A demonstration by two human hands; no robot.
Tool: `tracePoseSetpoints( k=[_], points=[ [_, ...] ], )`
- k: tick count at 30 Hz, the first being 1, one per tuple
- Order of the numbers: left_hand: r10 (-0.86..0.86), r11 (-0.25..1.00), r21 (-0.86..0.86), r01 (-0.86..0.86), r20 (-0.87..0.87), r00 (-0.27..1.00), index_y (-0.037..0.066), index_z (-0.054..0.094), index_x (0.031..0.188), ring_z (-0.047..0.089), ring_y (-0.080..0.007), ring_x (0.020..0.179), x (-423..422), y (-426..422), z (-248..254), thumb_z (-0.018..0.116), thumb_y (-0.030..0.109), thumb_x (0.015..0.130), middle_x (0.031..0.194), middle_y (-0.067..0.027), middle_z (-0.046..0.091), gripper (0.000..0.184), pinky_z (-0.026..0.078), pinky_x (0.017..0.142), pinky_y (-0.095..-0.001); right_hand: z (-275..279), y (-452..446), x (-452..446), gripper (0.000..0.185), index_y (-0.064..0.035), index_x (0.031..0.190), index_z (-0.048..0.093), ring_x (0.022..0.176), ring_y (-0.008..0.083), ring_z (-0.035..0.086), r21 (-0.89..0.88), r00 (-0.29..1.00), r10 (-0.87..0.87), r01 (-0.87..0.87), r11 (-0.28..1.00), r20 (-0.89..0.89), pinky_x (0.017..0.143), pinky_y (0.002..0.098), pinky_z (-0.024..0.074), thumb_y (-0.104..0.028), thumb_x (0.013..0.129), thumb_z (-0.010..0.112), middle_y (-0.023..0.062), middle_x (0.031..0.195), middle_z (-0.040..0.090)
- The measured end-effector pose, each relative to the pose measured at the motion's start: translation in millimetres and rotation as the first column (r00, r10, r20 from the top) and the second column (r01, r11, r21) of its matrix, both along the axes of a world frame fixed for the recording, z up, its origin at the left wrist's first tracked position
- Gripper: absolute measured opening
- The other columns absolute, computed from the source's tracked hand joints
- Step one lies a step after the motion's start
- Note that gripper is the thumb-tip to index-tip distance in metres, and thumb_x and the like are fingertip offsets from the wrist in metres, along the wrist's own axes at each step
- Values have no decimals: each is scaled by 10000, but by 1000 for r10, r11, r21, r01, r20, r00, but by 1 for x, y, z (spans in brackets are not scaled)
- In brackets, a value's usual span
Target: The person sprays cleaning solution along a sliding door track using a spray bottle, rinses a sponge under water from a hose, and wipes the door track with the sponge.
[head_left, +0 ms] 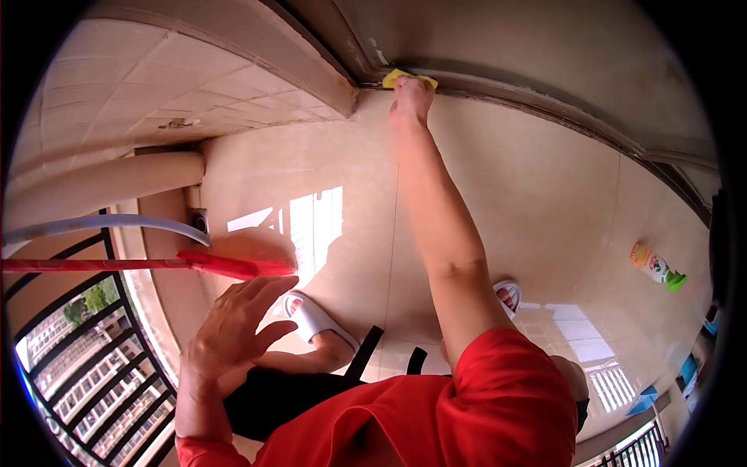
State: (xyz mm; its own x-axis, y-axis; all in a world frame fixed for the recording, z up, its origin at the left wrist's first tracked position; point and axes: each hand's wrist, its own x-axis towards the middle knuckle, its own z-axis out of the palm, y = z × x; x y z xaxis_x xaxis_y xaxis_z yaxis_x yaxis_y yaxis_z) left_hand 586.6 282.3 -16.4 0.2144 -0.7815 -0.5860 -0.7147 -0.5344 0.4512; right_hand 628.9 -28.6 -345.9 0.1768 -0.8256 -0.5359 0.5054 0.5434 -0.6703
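My right hand [413, 99] is stretched far forward, its fingers closed over a yellow cloth [397, 76]. The cloth presses against the dark door track [467, 86] at the foot of the door, close to the wall corner. Part of the cloth is hidden under my fingers. Nearer to me on the left, my left hand [237, 327] hangs in the air with fingers extended and nothing in it. Just beyond those fingertips is the red broom [226, 265], its handle running off to the left.
A spray bottle [657, 267] with a green top lies on the tiled floor [537, 187] to the right. At left are a grey hose [117, 226], a thick pipe [117, 183] and a black railing [85, 327]. White slippers [320, 321] are on my feet.
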Motion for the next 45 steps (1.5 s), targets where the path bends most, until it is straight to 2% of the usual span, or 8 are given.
tracePoseSetpoints(
  k=[7,11,17,21,29,32,39,45],
  points=[
    [20,1000,18,-20,25,1000,74,531,1245,580,-329,1042,-1,13,4,718,166,777,1153,-130,597,512,462,887,-406,3,-66,-84,336,48,1140,425,916,201,510,-432,898,-374,248,867,-234,845,285,442,95,811,475,136,1110,497],
    [10,1000,15,-10,32,999,69,533,1239,580,-333,1042,1,6,3,718,159,776,1146,-132,599,506,462,884,-408,8,15,-20,669,110,1373,143,1289,453,273,-585,842,-157,-213,782,-517,1081,389,258,56,818,512,357,1427,121],
    [17,1000,18,-17,-20,1000,74,519,1258,560,-357,1082,4,1,1,730,146,768,1167,-153,589,539,455,904,-426,34,7,-27,699,135,1411,69,1396,471,72,-415,740,-69,-295,861,-669,1138,382,192,30,863,489,356,1482,-52],
    [33,999,32,-33,-15,999,47,525,1233,569,-364,1049,5,10,2,729,126,762,1141,-160,594,520,461,882,-424,10,-78,-109,615,166,1396,135,1394,432,148,-540,592,-363,-149,828,-720,1119,360,241,36,877,438,332,1497,-19],
    [-53,999,10,53,-21,998,22,538,1202,569,-365,1043,-4,-14,-8,730,129,769,1120,-171,604,485,461,881,-420,41,-11,-88,621,112,1419,155,1417,397,121,-505,637,-123,-463,728,-761,1101,318,281,45,879,453,271,1528,-73],
    [-56,998,20,57,-36,998,23,540,1204,567,-365,1050,-6,-24,-11,727,143,777,1124,-172,603,482,459,888,-424,28,-35,-94,591,118,1397,200,1414,403,120,-548,716,-209,-280,788,-666,1101,331,276,57,865,449,293,1521,-32],
    [-89,994,65,89,7,996,34,539,1215,565,-364,1069,-15,-34,-12,722,174,794,1142,-171,600,480,456,903,-427,13,-159,-221,220,77,975,592,984,313,547,-639,528,-545,6,769,-651,892,373,457,-43,896,426,145,1157,484],
    [-146,984,110,143,26,989,40,526,1233,569,-363,1065,-21,-56,-23,699,210,820,1149,-172,599,480,454,908,-429,1,-120,-192,534,97,1332,317,1328,373,275,-656,487,-482,-294,695,-729,1054,349,327,47,831,498,227,1450,216]
  ],
)
